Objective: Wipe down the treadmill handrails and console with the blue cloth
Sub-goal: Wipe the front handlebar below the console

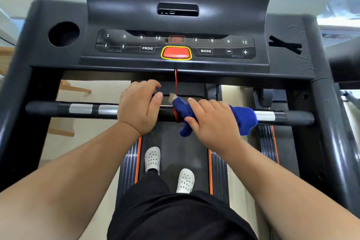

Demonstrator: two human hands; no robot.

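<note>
1. Both hands sit on the black tubular handrail (81, 108) with silver metal plates, which crosses in front of the person.
2. The left hand (138, 109) curls its fingers over the bare bar left of centre, apparently to steady the body.
3. The right hand (212, 121) wraps fingers and thumb around the crumpled blue cloth (243, 121) and presses it onto the bar right of centre. The cloth drapes over the tube, so it likely wipes top and sides together.
4. A thin red safety cord (176, 82) hangs from the dark plastic console (224, 17) and loops the bar just beside the cloth, a possible snag.
5. The console itself appears to remain for a later step, since the cloth lies well below it.
</note>
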